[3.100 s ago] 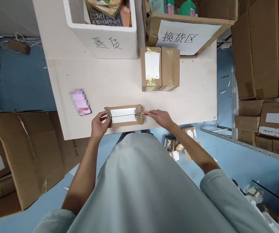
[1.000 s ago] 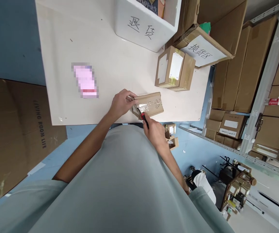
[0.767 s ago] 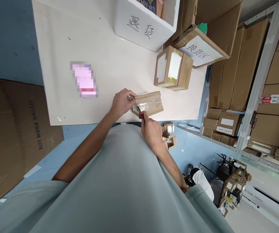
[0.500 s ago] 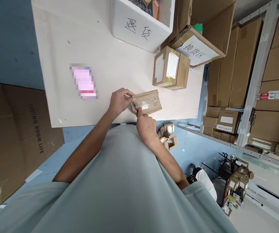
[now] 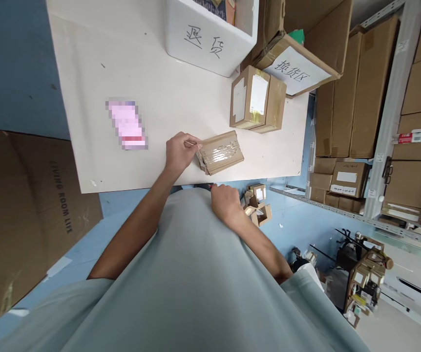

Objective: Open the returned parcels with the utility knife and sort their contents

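A flat brown cardboard parcel, with shiny clear tape across its top, lies near the table's front edge. My left hand is closed in a pinch at the parcel's left upper corner. Below the parcel, just off the table edge and close to my shirt, my right hand is curled into a fist. A small red-and-black tool pokes out from its fingers, looking like a box cutter; most of it is hidden.
Two taped cardboard boxes stand behind the parcel. A white foam bin and an open carton sit farther back. A blurred-out pink item lies to the left. Shelving with cartons rises on the right.
My right hand has moved off the parcel, down towards my body, with the small red-and-black tool. My left hand remains at the parcel's corner.
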`<state>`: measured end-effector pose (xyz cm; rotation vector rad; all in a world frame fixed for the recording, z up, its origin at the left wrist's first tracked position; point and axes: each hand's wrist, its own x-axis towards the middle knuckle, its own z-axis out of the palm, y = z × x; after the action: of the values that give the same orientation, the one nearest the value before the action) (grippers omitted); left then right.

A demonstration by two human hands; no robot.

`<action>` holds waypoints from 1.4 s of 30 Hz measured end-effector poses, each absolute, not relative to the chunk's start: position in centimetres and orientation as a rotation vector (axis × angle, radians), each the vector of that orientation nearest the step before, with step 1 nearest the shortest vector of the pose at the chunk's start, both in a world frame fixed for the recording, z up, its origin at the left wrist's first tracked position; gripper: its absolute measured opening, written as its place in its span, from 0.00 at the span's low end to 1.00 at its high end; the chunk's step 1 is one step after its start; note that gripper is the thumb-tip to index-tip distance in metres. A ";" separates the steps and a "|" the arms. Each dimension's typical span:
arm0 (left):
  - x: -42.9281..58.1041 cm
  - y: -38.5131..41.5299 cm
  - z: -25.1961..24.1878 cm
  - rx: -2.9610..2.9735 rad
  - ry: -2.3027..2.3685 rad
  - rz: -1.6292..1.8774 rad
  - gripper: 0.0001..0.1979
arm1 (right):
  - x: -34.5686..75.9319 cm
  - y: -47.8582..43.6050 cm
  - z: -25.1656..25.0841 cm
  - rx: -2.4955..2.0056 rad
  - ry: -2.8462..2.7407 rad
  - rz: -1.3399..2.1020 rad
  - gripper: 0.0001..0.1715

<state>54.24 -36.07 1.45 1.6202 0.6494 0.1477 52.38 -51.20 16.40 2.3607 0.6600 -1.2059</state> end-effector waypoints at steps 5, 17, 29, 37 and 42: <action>53.5 -35.8 1.8 1.630 0.593 0.117 0.06 | 51.9 -55.9 17.9 2.540 0.656 -1.179 0.23; 54.4 -34.5 5.4 2.009 0.649 0.282 0.09 | 58.5 -62.5 16.4 3.311 0.483 -0.870 0.30; 57.5 -45.2 6.3 2.305 0.422 0.192 0.15 | 62.9 -63.6 12.7 3.247 0.642 -1.180 0.33; 57.5 -45.7 5.7 2.333 0.458 0.209 0.15 | 64.6 -61.2 13.1 3.047 0.786 -1.207 0.34; 57.5 -46.1 5.3 2.314 0.472 0.216 0.15 | 64.4 -60.4 14.4 2.943 0.752 -1.200 0.35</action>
<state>57.46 -46.08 5.32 2.3143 0.4721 0.2160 64.40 -60.36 14.45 2.9428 0.7518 -1.2005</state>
